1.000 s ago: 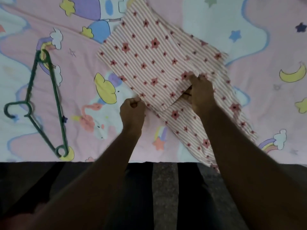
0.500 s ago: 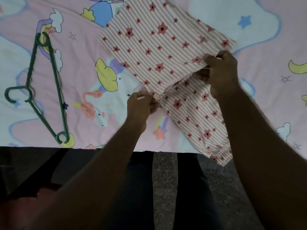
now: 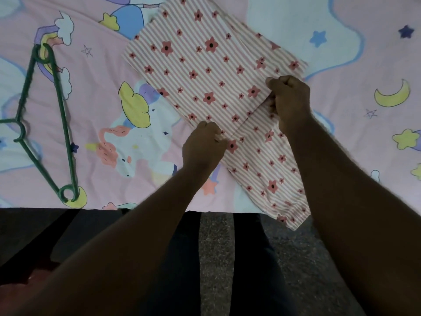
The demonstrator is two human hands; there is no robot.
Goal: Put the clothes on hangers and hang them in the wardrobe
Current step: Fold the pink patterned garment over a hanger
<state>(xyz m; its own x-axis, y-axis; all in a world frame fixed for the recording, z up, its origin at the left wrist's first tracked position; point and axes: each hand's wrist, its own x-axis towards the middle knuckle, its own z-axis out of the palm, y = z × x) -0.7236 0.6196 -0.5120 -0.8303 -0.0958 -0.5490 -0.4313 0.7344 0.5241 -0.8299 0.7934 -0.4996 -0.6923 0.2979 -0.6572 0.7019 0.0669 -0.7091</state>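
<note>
A pink-and-white striped garment with red flowers lies folded on the bed, its lower end hanging over the near edge. My left hand pinches the folded edge at its left corner. My right hand grips the same fold further right, fingers curled into the cloth. A green plastic hanger lies flat on the sheet at the far left, apart from both hands.
The bed is covered with a pink cartoon sheet printed with unicorns, moons and stars. Its near edge runs across the frame below the hands. Under it are dark speckled floor and my dark-clothed legs.
The right hand moved from the middle of the garment out to its right side, drawing the fold flatter. The left hand stayed pinching the left corner.
</note>
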